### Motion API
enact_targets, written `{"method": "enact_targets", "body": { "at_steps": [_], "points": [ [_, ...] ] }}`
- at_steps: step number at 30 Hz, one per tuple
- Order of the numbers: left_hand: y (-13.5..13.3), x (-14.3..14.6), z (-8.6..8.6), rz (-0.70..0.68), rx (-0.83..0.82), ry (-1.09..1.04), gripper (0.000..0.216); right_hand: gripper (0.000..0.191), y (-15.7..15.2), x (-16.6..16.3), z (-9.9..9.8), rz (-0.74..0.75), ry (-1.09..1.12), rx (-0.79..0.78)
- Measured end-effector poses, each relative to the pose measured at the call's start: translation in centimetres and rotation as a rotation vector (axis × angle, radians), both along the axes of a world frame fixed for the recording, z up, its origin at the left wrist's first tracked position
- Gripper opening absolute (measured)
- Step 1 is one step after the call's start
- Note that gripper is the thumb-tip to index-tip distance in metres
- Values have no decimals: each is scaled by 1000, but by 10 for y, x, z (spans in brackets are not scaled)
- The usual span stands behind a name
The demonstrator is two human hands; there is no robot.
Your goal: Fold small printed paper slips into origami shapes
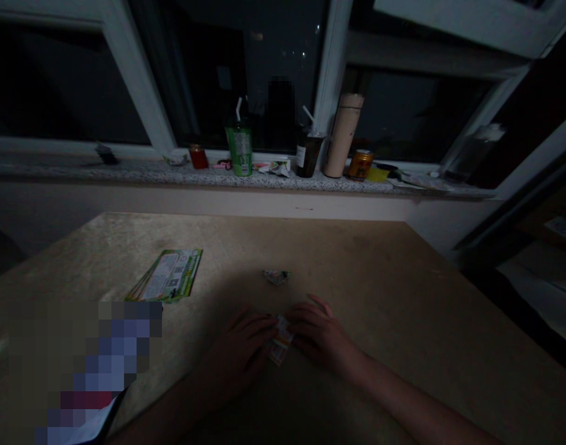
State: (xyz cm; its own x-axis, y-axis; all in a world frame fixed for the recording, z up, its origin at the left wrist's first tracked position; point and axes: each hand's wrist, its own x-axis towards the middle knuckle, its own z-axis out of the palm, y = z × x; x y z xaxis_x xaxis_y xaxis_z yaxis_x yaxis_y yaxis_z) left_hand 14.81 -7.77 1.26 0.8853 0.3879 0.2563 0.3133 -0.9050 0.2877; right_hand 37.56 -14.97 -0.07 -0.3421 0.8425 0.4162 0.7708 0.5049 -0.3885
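Printed paper [281, 353] at six o'clock on desk [380, 278], left hand [245, 340] at its nine, right hand [322, 330] at its three, both touching; from my feed, cannot tell whether either grips. Folded scrap [276, 277] at paper's twelve.

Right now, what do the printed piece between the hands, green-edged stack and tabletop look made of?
Printed piece: probably paper, finish unclear in dim light; thin, straight edges.
Green-edged stack: likely coated paper or thin card, perhaps semi-gloss; thin fanned sheets with print.
Tabletop: possibly wood-based board or laminate, satin; mottled tan, soft sheen at left.
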Motion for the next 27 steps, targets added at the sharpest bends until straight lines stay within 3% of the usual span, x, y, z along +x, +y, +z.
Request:
{"method": "enact_targets", "body": {
  "at_steps": [6, 16, 22, 27],
  "points": [
    [-6, 6, 9, 38, -44, -38, 35, 14, 1, 0, -2, 20, 29, 46],
    [-12, 12, 7, 168, -211, -94, 33, 18, 0, 1, 1, 52, 109, 16],
    [-13, 13, 5, 91, -207, -104, 17, 22, -1, 0, 0, 47, 50, 57],
    [-10, 10, 2, -3, -148, -129, 22, 34, -2, 0, -2, 18, -69, 133]
  ]
}}
